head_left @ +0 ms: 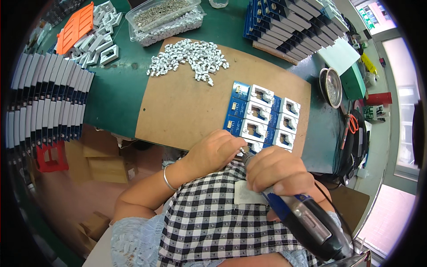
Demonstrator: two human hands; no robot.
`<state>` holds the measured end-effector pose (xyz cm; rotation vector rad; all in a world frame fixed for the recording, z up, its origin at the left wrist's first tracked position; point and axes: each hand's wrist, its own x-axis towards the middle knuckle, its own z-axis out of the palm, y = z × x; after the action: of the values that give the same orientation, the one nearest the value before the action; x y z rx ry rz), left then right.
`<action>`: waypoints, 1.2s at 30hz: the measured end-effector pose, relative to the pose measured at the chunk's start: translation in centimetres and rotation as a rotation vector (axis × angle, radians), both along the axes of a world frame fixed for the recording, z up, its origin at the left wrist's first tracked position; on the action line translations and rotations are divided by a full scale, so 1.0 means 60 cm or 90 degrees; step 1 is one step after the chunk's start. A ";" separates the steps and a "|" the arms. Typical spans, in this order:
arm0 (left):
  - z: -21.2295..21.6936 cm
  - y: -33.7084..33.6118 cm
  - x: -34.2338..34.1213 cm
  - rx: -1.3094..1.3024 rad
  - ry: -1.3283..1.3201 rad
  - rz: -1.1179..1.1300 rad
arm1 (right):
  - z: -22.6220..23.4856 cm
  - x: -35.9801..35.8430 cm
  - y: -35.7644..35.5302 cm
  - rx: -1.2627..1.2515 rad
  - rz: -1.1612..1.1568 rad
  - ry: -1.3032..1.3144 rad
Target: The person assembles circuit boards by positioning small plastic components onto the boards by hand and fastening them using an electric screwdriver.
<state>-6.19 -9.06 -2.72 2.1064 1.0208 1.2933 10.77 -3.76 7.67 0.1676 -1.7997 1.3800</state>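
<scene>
My right hand (279, 171) is wrapped round an electric screwdriver (307, 222), dark with blue parts, its tip pointing up and left. Close to that tip, the fingers of my left hand (214, 153) are pinched together; what they hold, if anything, is too small and covered to make out. Both hands are over the near edge of a blue circuit board panel (234, 108). White plastic frames (258, 112) with square openings sit on the panel in two columns, and the nearest ones are partly hidden by my hands.
A brown board (187, 111) lies under the panel, with a pile of small white parts (191, 58) on it. Behind stands a clear tub of screws (162, 15). Stacked boards rise at left (49, 98) and far right (289, 26). A metal dish (332, 88) and orange-handled scissors (352, 124) lie right.
</scene>
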 end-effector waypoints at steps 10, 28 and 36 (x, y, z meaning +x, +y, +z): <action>-0.021 0.003 -0.001 0.014 -0.046 0.001 | -0.008 -0.021 0.020 -0.033 0.036 0.018; 0.068 0.061 -0.078 0.021 0.170 0.113 | -0.012 0.079 0.018 -0.241 -0.289 0.156; 0.027 0.137 -0.120 0.010 0.298 0.236 | -0.022 0.104 -0.005 -0.186 -0.366 0.167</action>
<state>-13.39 -0.85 -1.10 2.3689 1.6649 0.9717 17.02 -4.05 6.36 -0.2924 -1.2726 1.1203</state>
